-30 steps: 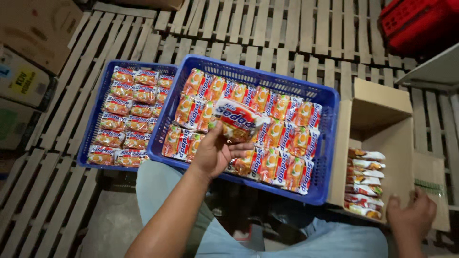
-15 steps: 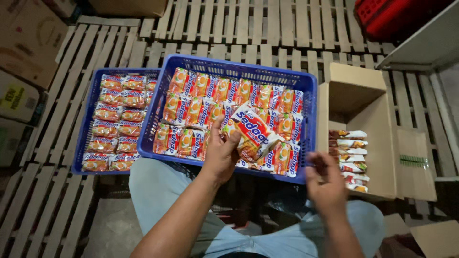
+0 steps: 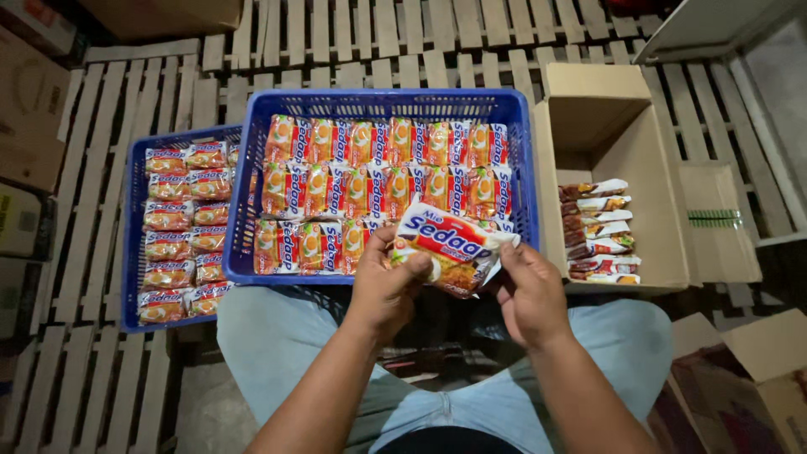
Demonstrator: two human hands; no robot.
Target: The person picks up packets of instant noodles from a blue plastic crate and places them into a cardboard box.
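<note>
The left hand [image 3: 382,282] has its grip pressed onto the left end of a noodle packet [image 3: 445,252], thumb on top and fingers curled beneath. The right hand [image 3: 528,290] pinches the same packet at its right end, fingertips closed on the sealed edge. So one packet is held between two hands, tilted a little, above the near rim of the large blue crate [image 3: 387,105] and over the person's lap in light blue trousers [image 3: 277,336].

The large blue crate holds matching orange, red and white packets [image 3: 378,189] standing on edge in three rows; the far row shows about nine, the middle row about the same, and the near row about four on its left, its right part hidden behind the held packet. Partly under its left side sits a second blue crate [image 3: 130,244] with smaller packets [image 3: 172,223] laid flat in about two columns and seven rows, one column partly covered.

Just right of the large crate stands an open cardboard box [image 3: 630,101], flaps spread, with about six or seven packets [image 3: 598,231] stacked on edge against its left wall. All of these rest on a floor of pale wooden slats [image 3: 378,42]. More cardboard boxes [image 3: 34,109] stand at the left edge, and another [image 3: 756,370] lies at the lower right.
</note>
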